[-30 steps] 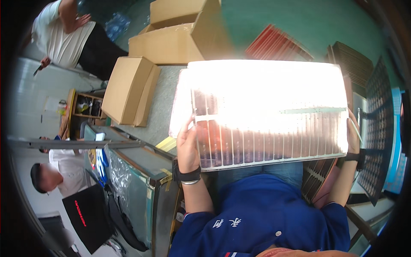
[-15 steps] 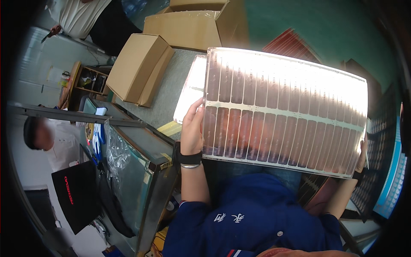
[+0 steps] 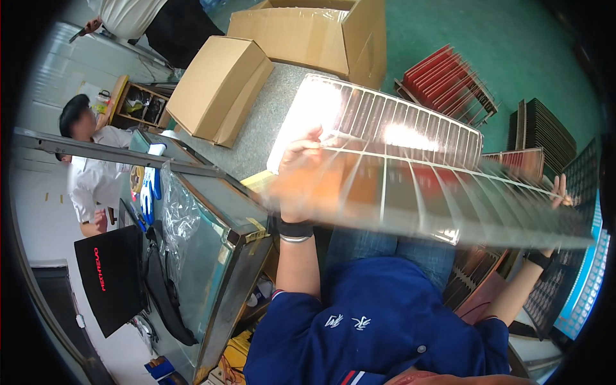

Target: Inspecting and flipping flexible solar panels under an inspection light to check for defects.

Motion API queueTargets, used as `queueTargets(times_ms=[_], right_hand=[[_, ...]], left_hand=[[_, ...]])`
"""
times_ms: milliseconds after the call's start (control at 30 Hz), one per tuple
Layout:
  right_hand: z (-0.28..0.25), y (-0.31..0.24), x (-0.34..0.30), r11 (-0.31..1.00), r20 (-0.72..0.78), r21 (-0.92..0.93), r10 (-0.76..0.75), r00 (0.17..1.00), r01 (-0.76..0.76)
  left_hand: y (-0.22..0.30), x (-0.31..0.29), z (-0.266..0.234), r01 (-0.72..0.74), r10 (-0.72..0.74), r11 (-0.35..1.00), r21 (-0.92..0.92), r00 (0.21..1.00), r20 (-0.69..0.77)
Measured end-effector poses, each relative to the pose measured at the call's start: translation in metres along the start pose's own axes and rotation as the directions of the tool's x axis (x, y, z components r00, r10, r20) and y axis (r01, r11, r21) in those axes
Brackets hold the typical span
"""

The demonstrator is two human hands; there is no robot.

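Observation:
I hold a wide clear plastic tray (image 3: 443, 199) with many narrow slots in front of me, tilted and blurred by motion. My left hand (image 3: 296, 176) grips its left end, a black band on the wrist. My right hand (image 3: 559, 196) grips its right end, fingers showing past the edge. Just behind it, a second slotted clear tray (image 3: 385, 122) lies on the grey speckled worktop (image 3: 256, 128).
Two brown cardboard boxes (image 3: 218, 86) (image 3: 314, 32) sit on the worktop's far side. Red tray stacks (image 3: 449, 80) and dark tray stacks (image 3: 545, 131) stand on the green floor at right. A metal cabinet (image 3: 212, 256) is at my left. Two other people (image 3: 90, 167) (image 3: 147, 19) are on the left.
The tray I hold has swung down from nearly upright and bright with glare to a flatter, low tilt. A second tray now shows behind it. My view has shifted.

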State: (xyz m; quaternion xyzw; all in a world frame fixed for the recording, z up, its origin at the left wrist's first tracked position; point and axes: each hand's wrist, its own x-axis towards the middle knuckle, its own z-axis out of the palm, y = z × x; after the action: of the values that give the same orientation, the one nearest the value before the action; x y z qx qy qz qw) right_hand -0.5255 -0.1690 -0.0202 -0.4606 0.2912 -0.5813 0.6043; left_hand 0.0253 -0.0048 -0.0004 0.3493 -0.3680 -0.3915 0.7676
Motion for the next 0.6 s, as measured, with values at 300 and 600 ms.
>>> queueTargets(times_ms=[300, 600], right_hand=[[0.079, 0.027, 0.001, 0.418, 0.645, 0.696, -0.005, 0.764, -0.584], [0.111, 0.033, -0.003, 0.010, 0.853, 0.516, -0.102, 0.513, -0.856]], left_hand=[[-0.002, -0.017, 0.025, 0.325, -0.328, 0.944, -0.051, 0.918, -0.224], [0.001, -0.021, 0.026, 0.439, -0.448, 0.894, -0.089, 0.876, -0.182]])
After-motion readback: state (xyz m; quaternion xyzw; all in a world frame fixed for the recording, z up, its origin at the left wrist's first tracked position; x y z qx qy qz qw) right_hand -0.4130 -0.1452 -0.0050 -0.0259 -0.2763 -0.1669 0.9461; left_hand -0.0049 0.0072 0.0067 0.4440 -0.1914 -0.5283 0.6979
